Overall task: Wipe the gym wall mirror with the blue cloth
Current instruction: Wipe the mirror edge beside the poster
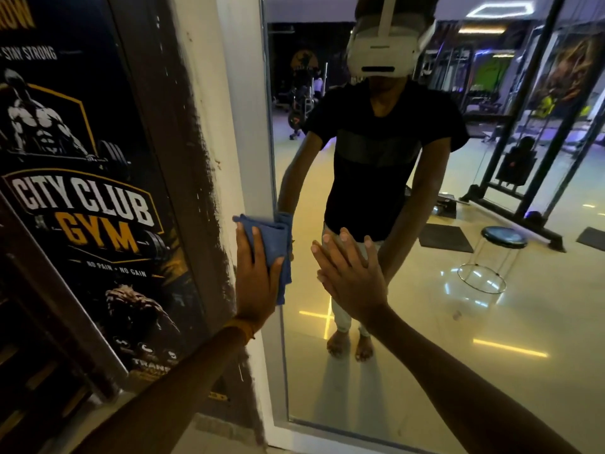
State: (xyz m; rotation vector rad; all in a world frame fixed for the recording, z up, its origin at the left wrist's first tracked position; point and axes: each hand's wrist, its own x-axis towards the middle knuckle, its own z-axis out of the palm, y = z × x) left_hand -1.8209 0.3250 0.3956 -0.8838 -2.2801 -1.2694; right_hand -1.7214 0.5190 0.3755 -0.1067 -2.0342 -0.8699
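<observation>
On the dark wall poster (137, 103), top to bottom: yellow letters cut off by the frame edge, ending "OW"; "STAY STRONG" in white; "CITY CLUB" in white over "GYM" in orange, inside a shield emblem (88, 217); "NO PAIN • NO GAIN" beneath; near the bottom, "TRAN", the rest hidden.

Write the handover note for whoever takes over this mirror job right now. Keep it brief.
Left hand: flat, pressing the folded blue cloth against the mirror at its left edge.
Right hand: flat on the glass beside it, holding nothing.
Done: cannot tell; no wipe marks show.
Left: probably most of the pane, rightward, above and below.
</observation>
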